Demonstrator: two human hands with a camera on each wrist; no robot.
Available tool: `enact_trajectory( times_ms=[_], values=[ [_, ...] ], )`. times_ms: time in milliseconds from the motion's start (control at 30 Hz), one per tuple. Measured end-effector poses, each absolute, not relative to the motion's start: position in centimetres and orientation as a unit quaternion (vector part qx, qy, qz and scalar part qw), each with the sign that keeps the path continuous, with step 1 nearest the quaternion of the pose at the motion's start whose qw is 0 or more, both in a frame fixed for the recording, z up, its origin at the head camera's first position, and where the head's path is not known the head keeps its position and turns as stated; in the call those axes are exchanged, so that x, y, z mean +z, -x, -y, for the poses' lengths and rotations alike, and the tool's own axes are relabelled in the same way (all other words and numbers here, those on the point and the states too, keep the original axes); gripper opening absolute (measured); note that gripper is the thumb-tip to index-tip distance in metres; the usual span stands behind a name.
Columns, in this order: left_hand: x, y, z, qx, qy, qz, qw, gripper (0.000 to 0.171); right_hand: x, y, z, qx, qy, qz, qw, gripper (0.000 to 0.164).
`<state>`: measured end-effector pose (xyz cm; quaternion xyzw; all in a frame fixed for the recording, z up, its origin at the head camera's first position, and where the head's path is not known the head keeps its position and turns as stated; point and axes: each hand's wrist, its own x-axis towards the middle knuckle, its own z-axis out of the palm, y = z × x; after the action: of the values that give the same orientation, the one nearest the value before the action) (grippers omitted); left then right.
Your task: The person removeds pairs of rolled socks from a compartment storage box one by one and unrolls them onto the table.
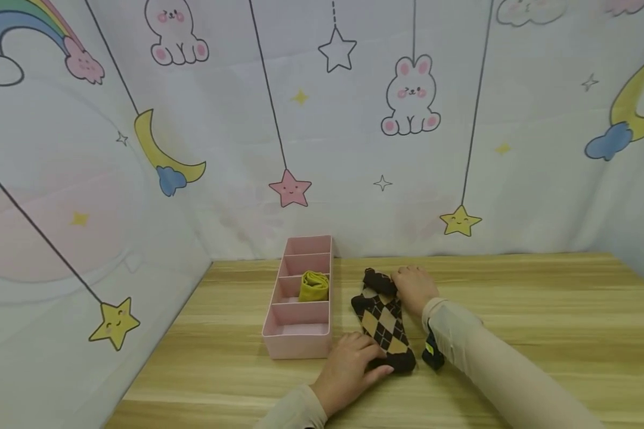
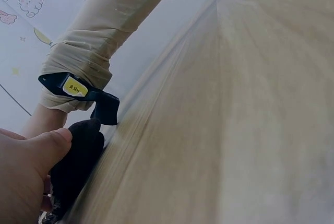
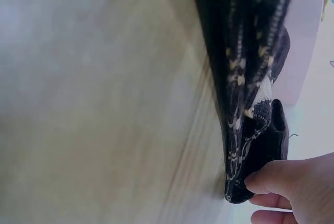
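Black and tan argyle socks (image 1: 384, 322) lie lengthwise on the wooden table, layered one on the other. At their near black end is my left hand (image 1: 352, 367); the left wrist view shows its thumb against the black fabric (image 2: 78, 161) with fingertips on the other side, pinching it. My right hand (image 1: 415, 289) is at the far end. In the right wrist view its thumb presses on the black end (image 3: 261, 164) and its fingers curl behind, so the fabric is pinched there. The layered sock edges (image 3: 245, 78) stretch away from that hand.
Left of the socks stands a pink divided box (image 1: 297, 345) with its compartments in a row. A rolled yellow-green cloth (image 1: 314, 286) sits in one of them. A printed fabric backdrop (image 1: 349, 226) rises behind the table (image 1: 542, 322).
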<state>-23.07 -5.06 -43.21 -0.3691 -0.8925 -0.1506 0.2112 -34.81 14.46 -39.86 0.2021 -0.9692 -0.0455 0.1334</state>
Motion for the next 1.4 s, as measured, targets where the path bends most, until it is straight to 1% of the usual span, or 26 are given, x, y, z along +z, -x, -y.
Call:
enact_trajectory(
  times_ms=[233, 600, 833, 1200, 1400],
  values=[
    [-43.4, 22.9, 5.5, -0.148, 0.370, 0.893, 0.208, 0.024, -39.9, 34.9, -14.0, -0.043, -0.205, 0.967, 0.143, 0.023],
    [-43.2, 22.7, 6.0, -0.143, 0.370, 0.895, 0.202, 0.025, -39.8, 35.4, -13.6, 0.031, -0.194, 0.967, 0.161, 0.022],
    [-43.4, 22.6, 6.0, -0.138, 0.376, 0.889, 0.222, 0.025, -40.2, 36.2, -14.0, 0.059, -0.176, 0.972, 0.146, 0.025],
    [-43.3, 22.7, 6.0, -0.128, 0.387, 0.886, 0.222, 0.026, -40.2, 37.3, -14.7, 0.070, -0.143, 0.980, 0.116, 0.038],
    [-43.3, 22.8, 6.0, -0.123, 0.385, 0.886, 0.228, 0.025, -40.0, 37.8, -14.9, 0.069, -0.145, 0.981, 0.108, 0.039]
  ],
)
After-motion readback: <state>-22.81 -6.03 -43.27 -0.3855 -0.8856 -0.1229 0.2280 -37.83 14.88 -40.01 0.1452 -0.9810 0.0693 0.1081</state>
